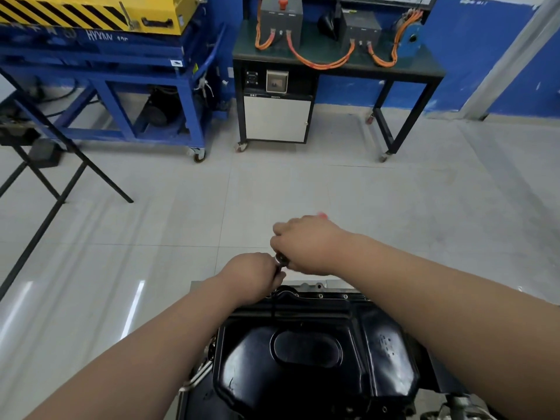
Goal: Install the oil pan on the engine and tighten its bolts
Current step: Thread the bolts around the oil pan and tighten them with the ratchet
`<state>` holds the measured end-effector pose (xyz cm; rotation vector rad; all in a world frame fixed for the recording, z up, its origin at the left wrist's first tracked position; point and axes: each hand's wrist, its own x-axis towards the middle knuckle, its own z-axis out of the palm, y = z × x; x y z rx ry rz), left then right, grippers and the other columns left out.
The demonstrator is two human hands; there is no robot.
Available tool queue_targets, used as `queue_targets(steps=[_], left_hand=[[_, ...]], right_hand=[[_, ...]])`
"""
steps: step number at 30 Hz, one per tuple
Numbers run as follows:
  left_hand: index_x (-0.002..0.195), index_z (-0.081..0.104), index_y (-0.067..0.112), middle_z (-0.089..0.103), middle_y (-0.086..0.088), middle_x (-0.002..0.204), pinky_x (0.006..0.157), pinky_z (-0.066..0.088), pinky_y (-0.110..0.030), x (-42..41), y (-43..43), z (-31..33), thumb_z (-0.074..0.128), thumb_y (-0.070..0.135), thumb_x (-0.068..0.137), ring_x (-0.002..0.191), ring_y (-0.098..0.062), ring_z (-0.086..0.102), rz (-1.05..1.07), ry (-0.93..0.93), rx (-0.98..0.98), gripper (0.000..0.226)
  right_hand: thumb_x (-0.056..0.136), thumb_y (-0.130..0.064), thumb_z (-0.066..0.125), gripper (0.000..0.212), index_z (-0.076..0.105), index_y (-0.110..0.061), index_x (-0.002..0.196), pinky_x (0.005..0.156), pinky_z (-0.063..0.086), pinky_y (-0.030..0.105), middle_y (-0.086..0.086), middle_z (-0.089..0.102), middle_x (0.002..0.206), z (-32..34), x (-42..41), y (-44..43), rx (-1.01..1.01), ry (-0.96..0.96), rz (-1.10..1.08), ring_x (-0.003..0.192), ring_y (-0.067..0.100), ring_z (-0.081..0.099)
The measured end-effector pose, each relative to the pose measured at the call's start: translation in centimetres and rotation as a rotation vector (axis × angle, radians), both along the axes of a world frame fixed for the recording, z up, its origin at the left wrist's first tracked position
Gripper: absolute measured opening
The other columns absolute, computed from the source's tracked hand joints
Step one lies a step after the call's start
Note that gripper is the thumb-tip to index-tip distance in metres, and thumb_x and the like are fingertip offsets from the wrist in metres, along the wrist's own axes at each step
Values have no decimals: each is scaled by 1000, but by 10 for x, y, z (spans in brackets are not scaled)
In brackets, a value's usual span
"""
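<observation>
A pale tiled floor (303, 192) takes up most of the room, with a blue cart (121, 86) on casters against the far wall and, beside it, a table (424, 65) carrying black boxes linked by orange cables. Both stand well apart from the work.

Close to the person, the black pan (303, 353) lies sump-up on the engine (313, 287), whose bare metal edge shows just past the pan's far flange. The pan looks seated, so the job seems to be at the bolt-tightening stage. The engine's lower parts are cut off by the bottom of the view.

Both arms reach over the pan to its far left corner. The right grip (306, 244) is curled round the handle of a wrench (282, 259), probably to swing it. The left grip (251, 274) is closed lower down on the same wrench near its head, likely steadying it on a fastener.

Only a short dark piece of the wrench shows between the two. A blurred red tip sticks out beyond the right knuckles. The fastener being worked is hidden under the left fingers. Small bolts (320, 296) sit along the far flange, but whether they are fully tightened cannot be told.
</observation>
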<state>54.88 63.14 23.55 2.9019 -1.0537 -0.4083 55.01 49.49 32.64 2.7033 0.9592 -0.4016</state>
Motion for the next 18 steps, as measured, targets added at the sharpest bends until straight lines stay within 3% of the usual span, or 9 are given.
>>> queue_targets(steps=[1, 3, 5, 7, 10, 12, 14, 16, 18], left_hand=[[89, 53, 16, 63, -7, 92, 60, 36, -31, -1, 0, 0, 32, 38, 97, 84, -27, 60, 8, -4, -12, 32], [81, 51, 18, 64, -5, 89, 59, 37, -29, -2, 0, 1, 34, 38, 94, 79, -26, 59, 88, 9, -7, 29], [75, 51, 18, 65, -6, 90, 59, 37, -27, -4, 0, 2, 38, 28, 89, 77, -26, 58, 175, 50, 26, 22], [82, 57, 14, 66, -9, 93, 62, 39, -29, -6, -2, 0, 39, 24, 89, 82, -28, 60, 157, 69, 17, 22], [91, 57, 11, 64, -11, 92, 61, 38, -32, -11, -2, -1, 35, 34, 96, 83, -30, 60, 99, 25, -50, 33], [89, 55, 13, 64, -10, 91, 60, 38, -32, -13, -2, 2, 35, 37, 96, 83, -29, 61, 109, 11, -60, 31], [77, 50, 20, 65, -7, 87, 58, 38, -30, -14, -4, 6, 38, 41, 93, 81, -28, 62, 201, 13, -70, 29], [71, 50, 23, 67, -6, 89, 61, 38, -27, -15, -5, 8, 44, 37, 87, 83, -28, 62, 325, 51, -63, 23], [76, 58, 18, 67, -8, 94, 64, 40, -27, -17, -7, 9, 47, 31, 85, 86, -29, 61, 352, 96, -38, 20]], right_hand=[[92, -34, 48, 23, 60, -17, 102, 56, 32, 30, 2, 52, 101, 3, 0, -3, 14, -11, 11, 91, 24, 56], [90, -41, 46, 28, 61, -19, 83, 56, 31, 28, 0, 53, 84, 0, -5, 1, -2, -25, -60, 80, 24, 59], [89, -45, 42, 37, 50, -20, 63, 50, 27, 25, -2, 45, 65, -7, -14, 11, -10, 1, -189, 66, 24, 54], [89, -44, 43, 37, 47, -20, 62, 48, 26, 24, -1, 45, 65, -11, -18, 13, -14, 56, -246, 63, 23, 50], [91, -26, 50, 13, 59, -19, 84, 60, 36, 28, 2, 55, 94, -4, -11, 1, 0, -14, -3, 81, 24, 55], [89, -17, 52, 16, 58, -15, 104, 68, 39, 33, 5, 52, 105, 0, -5, -5, -1, -43, 93, 93, 25, 54], [90, -25, 50, 11, 58, -17, 92, 62, 34, 30, 3, 55, 95, 1, -9, -3, 22, -46, 17, 80, 25, 55], [90, -36, 46, 27, 48, -20, 69, 51, 26, 25, 0, 49, 73, -2, -16, 3, 41, -49, -120, 60, 22, 45], [89, -39, 46, 35, 40, -19, 62, 47, 22, 24, -1, 44, 67, -4, -19, 4, 30, 23, -205, 54, 19, 39]])
